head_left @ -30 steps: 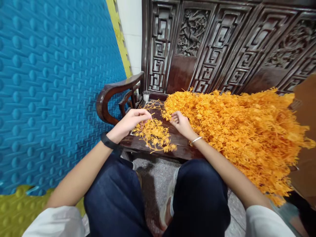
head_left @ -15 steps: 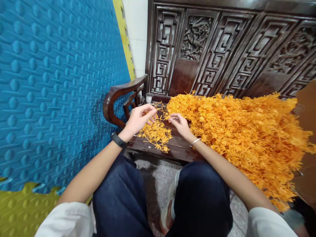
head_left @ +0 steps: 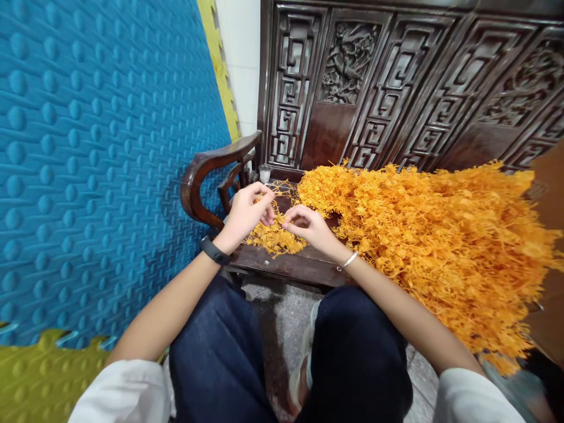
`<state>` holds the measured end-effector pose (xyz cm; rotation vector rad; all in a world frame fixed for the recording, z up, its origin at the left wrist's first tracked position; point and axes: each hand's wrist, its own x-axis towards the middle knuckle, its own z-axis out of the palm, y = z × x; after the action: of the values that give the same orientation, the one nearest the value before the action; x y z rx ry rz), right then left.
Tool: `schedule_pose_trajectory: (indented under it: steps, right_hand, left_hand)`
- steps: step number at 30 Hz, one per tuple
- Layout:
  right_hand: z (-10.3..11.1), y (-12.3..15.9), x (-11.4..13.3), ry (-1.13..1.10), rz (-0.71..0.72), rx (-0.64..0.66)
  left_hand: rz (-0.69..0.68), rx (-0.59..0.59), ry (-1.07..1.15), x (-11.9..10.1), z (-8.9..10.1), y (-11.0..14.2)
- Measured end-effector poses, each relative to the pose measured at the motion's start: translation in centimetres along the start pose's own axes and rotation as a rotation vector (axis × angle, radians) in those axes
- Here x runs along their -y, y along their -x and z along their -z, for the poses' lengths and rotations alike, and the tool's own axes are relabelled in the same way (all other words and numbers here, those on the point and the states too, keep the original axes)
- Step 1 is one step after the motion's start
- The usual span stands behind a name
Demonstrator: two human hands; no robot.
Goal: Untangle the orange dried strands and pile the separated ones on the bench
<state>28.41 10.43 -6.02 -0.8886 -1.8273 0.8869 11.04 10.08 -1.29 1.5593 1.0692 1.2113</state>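
Note:
My left hand [head_left: 250,212], with a black band on its wrist, is closed over the bench seat. Its thumb and fingers pinch thin orange plastic sprigs [head_left: 277,239], which hang and spread just below it. Close by on the right, my right hand [head_left: 311,228] is closed too, thumb and forefinger pressed together at the edge of the same sprigs. What exactly sits between those fingertips is too small to make out. A large heap of orange plastic sprigs [head_left: 432,235] lies beside my right forearm.
The dark wooden bench [head_left: 275,262] has a curved armrest [head_left: 194,182] on the left and a carved backrest [head_left: 328,132] behind. A small clear cup [head_left: 265,173] stands at the back corner. Blue foam matting [head_left: 97,164] rises at left; brown cardboard [head_left: 549,188] stands at far right.
My right hand has moved left, toward my left hand, and its fingertips have come together at the sprigs. The hanging sprigs have shifted up a little. My left hand has barely moved.

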Motion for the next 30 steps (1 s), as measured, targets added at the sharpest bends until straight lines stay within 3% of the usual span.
schedule_pose_trajectory:
  steps: [4,8,11,13,15,23,30]
  right_hand:
    - [0.6,0.2,0.6,-0.241,-0.081,-0.034]
    - [0.9,0.4,0.7,-0.388,-0.142,-0.073]
    - [0.8,0.4,0.8,-0.409,-0.14,-0.055]
    - [0.7,0.4,1.1,-0.387,-0.113,-0.062]
    - [0.6,0.5,1.4,-0.349,-0.083,-0.089]
    - [0.7,0.5,1.9,-0.333,-0.032,-0.174]
    - [1.1,0.3,1.6,-0.405,-0.084,-0.155]
  left_hand:
    - [-0.086,-0.049,-0.208,0.6,0.8,-0.4]
    - [-0.382,-0.158,-0.562,0.3,0.7,0.1]
    - [-0.523,-0.022,-0.484,-0.5,0.0,0.9]
    - [-0.49,0.139,-0.388,-0.8,-0.5,1.4]
    - [-0.44,0.222,-0.398,-0.7,-0.8,1.5]
    - [-0.248,0.344,-0.575,1.0,-0.4,-0.1]
    - [-0.255,0.385,-0.513,0.8,-0.1,-0.1]
